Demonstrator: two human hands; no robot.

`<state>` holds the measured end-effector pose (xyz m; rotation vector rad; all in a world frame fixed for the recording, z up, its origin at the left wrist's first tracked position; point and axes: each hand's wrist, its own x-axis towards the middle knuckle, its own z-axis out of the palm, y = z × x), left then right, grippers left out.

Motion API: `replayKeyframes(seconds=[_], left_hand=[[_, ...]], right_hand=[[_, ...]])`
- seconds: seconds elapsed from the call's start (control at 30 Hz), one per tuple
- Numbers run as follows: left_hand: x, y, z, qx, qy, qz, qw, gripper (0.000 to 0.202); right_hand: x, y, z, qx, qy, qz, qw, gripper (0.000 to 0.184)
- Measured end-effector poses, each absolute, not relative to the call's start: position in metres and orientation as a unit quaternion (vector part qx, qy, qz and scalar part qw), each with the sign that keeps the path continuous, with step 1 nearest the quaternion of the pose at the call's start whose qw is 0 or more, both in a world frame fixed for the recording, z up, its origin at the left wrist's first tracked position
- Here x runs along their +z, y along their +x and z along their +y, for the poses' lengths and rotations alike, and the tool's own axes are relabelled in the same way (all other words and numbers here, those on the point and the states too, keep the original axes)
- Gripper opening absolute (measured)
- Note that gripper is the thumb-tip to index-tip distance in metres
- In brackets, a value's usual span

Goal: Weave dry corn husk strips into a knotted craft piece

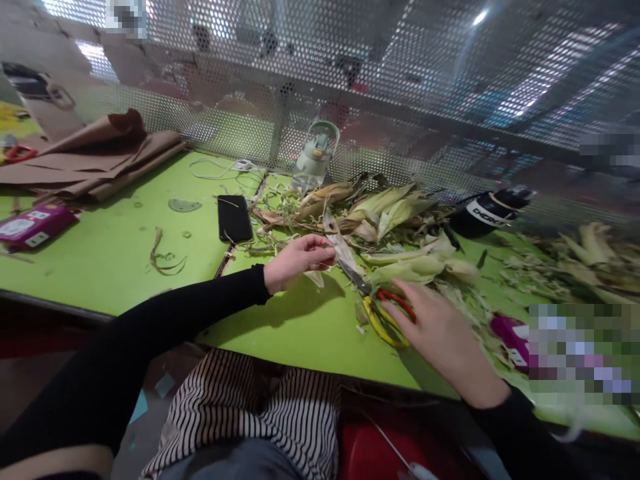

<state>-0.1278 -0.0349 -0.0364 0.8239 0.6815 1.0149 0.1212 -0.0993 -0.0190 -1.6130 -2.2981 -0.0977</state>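
My left hand (pixel 303 262) is closed in a pinch above the green table, with a thin piece of pale corn husk (pixel 315 279) hanging beneath its fingertips. To its right are scissors (pixel 369 293) with red and yellow handles. My right hand (pixel 425 323), slightly blurred, has its fingers at the red handle. The blades point up and left toward a dry strip of husk (pixel 341 245) beside my left fingertips. Just behind the scissors lie green corn husks (pixel 410 267). Exactly how the fingers sit in the handles is partly hidden.
A heap of husks (pixel 385 207) spreads across the back, near a pale green water bottle (pixel 316 157) and a black bottle (pixel 490 212). On the left are a phone (pixel 235 219), brown paper (pixel 100 160) and a purple pack (pixel 37 227). A perforated metal screen (pixel 240 80) borders the table.
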Motion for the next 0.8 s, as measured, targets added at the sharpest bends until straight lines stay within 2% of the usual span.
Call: replayKeyframes(seconds=[0.13,0.27,0.53,0.6,0.8], left_hand=[[-0.033,-0.124,-0.049,0.451,0.356,0.282,0.768,0.01],[-0.033,-0.124,-0.058,0.473,0.327,0.267,0.773,0.011],[-0.039,-0.128,-0.056,0.517,0.303,0.254,0.759,0.014],[-0.041,-0.128,-0.053,0.52,0.317,0.255,0.751,0.013],[-0.044,-0.13,-0.048,0.518,0.413,0.265,0.701,0.022]], right_hand=[[-0.008,0.069,-0.095,0.053,-0.524,-0.786,0.322,0.037],[-0.014,0.036,-0.086,0.082,-0.499,-0.765,0.398,0.019],[-0.03,0.025,-0.08,0.006,-0.476,-0.773,0.419,0.006],[-0.03,0.025,-0.078,0.044,-0.483,-0.768,0.417,0.007],[-0.026,0.029,-0.074,0.261,-0.508,-0.694,0.438,0.024]])
